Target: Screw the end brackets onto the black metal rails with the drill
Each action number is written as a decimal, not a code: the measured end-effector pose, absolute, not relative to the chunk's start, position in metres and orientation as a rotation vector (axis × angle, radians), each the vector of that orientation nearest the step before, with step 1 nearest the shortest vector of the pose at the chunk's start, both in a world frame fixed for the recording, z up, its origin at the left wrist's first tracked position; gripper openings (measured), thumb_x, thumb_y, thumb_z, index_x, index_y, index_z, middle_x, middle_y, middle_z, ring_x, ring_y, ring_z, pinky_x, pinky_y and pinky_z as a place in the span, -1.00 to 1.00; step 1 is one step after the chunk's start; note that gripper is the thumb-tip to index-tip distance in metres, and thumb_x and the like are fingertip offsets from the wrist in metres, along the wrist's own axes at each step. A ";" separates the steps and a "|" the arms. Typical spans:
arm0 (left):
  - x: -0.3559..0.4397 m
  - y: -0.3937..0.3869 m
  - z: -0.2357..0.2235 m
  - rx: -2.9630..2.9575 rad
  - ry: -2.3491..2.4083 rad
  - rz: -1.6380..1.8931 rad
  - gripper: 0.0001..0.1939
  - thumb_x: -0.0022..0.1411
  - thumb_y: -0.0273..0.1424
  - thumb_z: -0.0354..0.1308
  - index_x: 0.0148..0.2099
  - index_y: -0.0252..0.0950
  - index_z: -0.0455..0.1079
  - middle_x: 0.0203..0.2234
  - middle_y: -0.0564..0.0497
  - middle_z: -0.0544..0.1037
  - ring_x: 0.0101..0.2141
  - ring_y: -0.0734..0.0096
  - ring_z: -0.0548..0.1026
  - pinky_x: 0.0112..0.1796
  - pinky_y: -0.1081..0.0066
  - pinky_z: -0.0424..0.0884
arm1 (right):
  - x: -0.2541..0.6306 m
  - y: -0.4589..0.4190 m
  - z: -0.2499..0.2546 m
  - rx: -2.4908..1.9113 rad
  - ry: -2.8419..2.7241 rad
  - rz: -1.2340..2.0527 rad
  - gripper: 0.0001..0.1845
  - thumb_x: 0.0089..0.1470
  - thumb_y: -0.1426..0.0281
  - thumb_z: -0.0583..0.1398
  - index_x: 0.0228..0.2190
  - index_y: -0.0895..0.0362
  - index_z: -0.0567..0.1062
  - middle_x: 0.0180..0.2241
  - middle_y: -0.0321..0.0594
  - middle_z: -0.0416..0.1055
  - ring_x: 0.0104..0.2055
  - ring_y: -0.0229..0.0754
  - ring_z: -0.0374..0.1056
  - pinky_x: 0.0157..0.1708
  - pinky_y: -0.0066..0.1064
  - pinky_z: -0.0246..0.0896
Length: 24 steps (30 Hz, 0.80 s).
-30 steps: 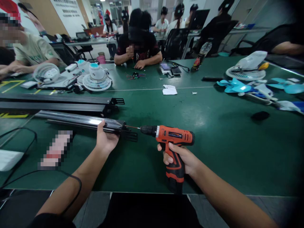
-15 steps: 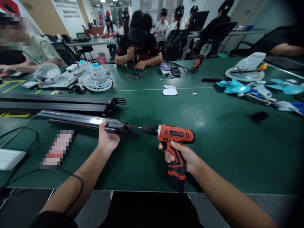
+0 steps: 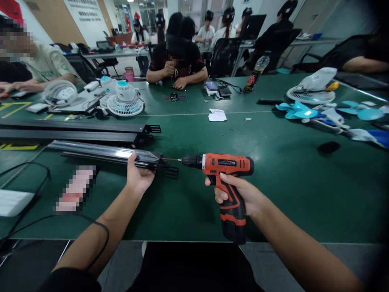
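Note:
My right hand (image 3: 235, 190) grips an orange and black cordless drill (image 3: 226, 164) by its handle, the forefinger at the trigger. A long thin bit (image 3: 172, 159) runs left from the chuck to the end of a long black profile (image 3: 106, 153) with a shiny upper face. I cannot make out exactly where the tip sits. Wrapped round that profile near its right end is my left hand (image 3: 138, 174), thumb on top and fingers underneath. Dark slotted prongs (image 3: 170, 172) stick out below the bit.
More black profiles (image 3: 69, 132) lie behind the held one. A phone (image 3: 75, 188), blurred out, and a cable (image 3: 100, 225) are at the left. White fan parts (image 3: 125, 103), a paper scrap (image 3: 217, 115) and blue fan blades (image 3: 298, 109) lie farther back. Across the table (image 3: 194, 219) a person (image 3: 178, 56) works.
The drill's handle and battery have swung to the right and its rear end has shifted slightly right. The bit stays at the profile's end, and my left hand keeps its hold.

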State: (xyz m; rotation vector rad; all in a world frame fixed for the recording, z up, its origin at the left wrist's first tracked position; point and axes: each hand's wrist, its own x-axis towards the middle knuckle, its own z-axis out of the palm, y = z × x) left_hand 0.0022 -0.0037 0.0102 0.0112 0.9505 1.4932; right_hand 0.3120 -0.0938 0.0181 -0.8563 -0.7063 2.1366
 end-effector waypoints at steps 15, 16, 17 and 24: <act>-0.001 -0.006 0.012 -0.083 0.774 1.544 -0.22 0.35 0.20 0.10 0.28 -0.34 0.40 -0.01 -0.26 0.64 -0.06 -0.02 0.67 -0.01 0.04 0.62 | 0.315 -0.077 0.022 -0.755 -0.810 2.045 -0.69 0.20 0.20 0.36 -0.18 0.20 0.63 -0.46 -0.25 0.46 -0.58 -0.36 0.15 -0.46 -0.44 0.34; -0.001 -0.005 0.011 -0.088 0.777 1.543 -0.22 0.35 0.20 0.10 0.29 -0.35 0.40 -0.02 -0.27 0.65 -0.06 -0.02 0.67 -0.01 0.04 0.62 | 0.315 -0.077 0.019 -0.732 -0.812 2.042 -0.68 0.20 0.21 0.36 -0.16 0.21 0.63 -0.43 -0.23 0.48 -0.58 -0.36 0.14 -0.45 -0.44 0.34; -0.001 -0.005 0.011 -0.085 0.778 1.540 -0.21 0.35 0.21 0.09 0.29 -0.35 0.40 -0.02 -0.27 0.65 -0.06 -0.03 0.67 -0.01 0.04 0.63 | 0.315 -0.077 0.017 -0.709 -0.810 2.046 -0.68 0.18 0.21 0.37 -0.15 0.21 0.62 -0.43 -0.23 0.48 -0.58 -0.36 0.13 -0.45 -0.43 0.34; -0.002 -0.006 0.014 0.004 0.736 1.523 -0.17 0.32 0.28 0.03 0.28 -0.29 0.44 -0.02 -0.30 0.65 -0.03 -0.07 0.66 -0.02 0.06 0.63 | 0.311 -0.079 0.011 -0.600 -0.749 2.062 -0.64 0.07 0.22 0.35 -0.13 0.15 0.58 -0.44 -0.24 0.46 -0.58 -0.32 0.07 -0.50 -0.39 0.24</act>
